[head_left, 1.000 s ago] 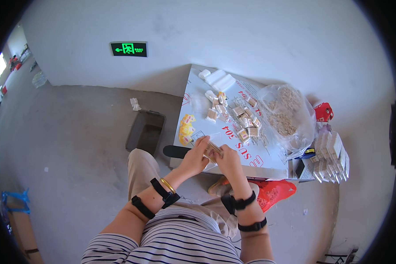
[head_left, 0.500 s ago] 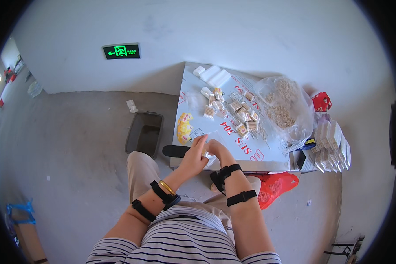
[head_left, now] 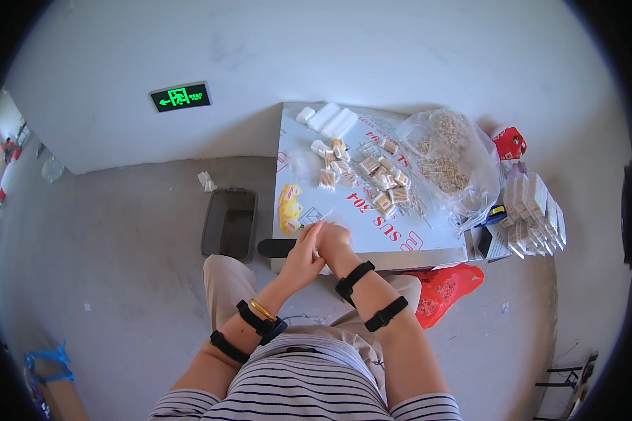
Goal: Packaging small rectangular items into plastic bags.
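Note:
My two hands meet over the near left edge of the table. A thin clear plastic bag shows just beyond the fingers, and what is inside it is hidden. My left hand has its fingers pressed together against the bag from the left. My right hand is curled round it from the other side, its fingertips mostly hidden. Left of the hands lie several yellow cards. Farther back are small bundles of wooden-stick cotton swabs, with loose sticks among them.
A big clear bag of loose swabs fills the table's right side. Stacked white packs stand at the right end. Stacks of clear sleeves lie at the back. A grey bin stands left, a red bag below the edge.
My right hand has curled in closer to my left, covering more of the bag. The whole view has shifted slightly; the things on the table lie as before.

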Tool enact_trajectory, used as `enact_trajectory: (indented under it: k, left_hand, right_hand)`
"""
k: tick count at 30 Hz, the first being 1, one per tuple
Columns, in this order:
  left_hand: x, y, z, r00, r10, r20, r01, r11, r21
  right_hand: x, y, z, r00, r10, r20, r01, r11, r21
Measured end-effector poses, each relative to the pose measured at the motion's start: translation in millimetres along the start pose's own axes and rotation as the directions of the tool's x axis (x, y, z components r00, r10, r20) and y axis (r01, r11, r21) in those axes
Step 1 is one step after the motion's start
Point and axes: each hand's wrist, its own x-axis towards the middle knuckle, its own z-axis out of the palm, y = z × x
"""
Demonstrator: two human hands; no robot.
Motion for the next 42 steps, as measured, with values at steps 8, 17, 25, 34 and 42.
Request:
enact_trajectory:
  k: [8,17,25,34,42]
  left_hand:
    - [3.3,-5.9,7.7,0.996,0.093,0.001,-0.093,0.995,0.039]
    - [15.5,-4.4,9.8,0.991,0.127,0.043,-0.130,0.988,0.081]
    - [14.9,11.4,-21.6,0.994,-0.027,0.102,0.015,0.993,0.114]
    - [21.0,40.4,-24.2,0.984,-0.064,0.168,0.033,0.983,0.180]
    - [35.0,37.3,-27.9,0.997,0.035,-0.073,-0.014,0.962,0.274]
  right_hand:
    - [-24.5,13.7,0.4,0.957,-0.282,0.067,0.266,0.947,0.181]
    - [-22.2,27.1,-14.7,0.865,-0.496,0.080,0.342,0.699,0.628]
    - [3.8,145.4,-49.3,0.984,-0.118,-0.130,0.155,0.233,0.960]
    - [98.5,259.8,83.6,0.607,0.564,-0.560,-0.182,0.784,0.593]
    - [116.5,261.3,72.6,0.704,0.598,-0.382,-0.361,0.765,0.533]
